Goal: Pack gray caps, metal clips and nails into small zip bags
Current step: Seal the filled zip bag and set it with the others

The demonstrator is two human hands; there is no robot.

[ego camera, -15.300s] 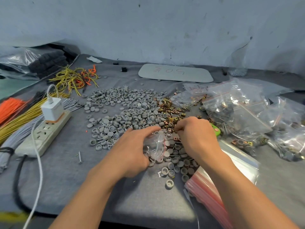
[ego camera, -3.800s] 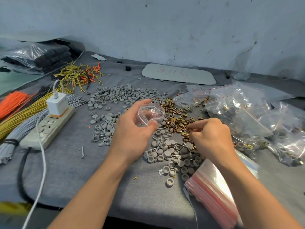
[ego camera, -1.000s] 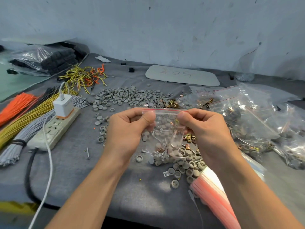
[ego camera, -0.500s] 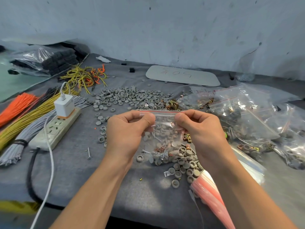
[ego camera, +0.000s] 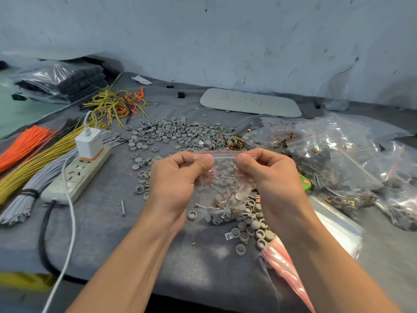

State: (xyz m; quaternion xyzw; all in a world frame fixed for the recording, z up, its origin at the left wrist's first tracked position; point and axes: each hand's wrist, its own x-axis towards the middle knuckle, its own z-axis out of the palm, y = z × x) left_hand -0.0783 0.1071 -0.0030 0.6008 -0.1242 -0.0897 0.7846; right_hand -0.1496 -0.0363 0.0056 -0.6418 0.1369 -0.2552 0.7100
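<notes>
At mid-frame my left hand and right hand each pinch a top corner of a small zip bag between thumb and curled fingers, holding it up above the cloth, with caps, nails and copper-coloured clips showing through at its bottom. Loose caps spread across the upper middle, clips lie just right of them, and one nail lies left of my left wrist. Filled bags pile at the right; a power strip sits left.
</notes>
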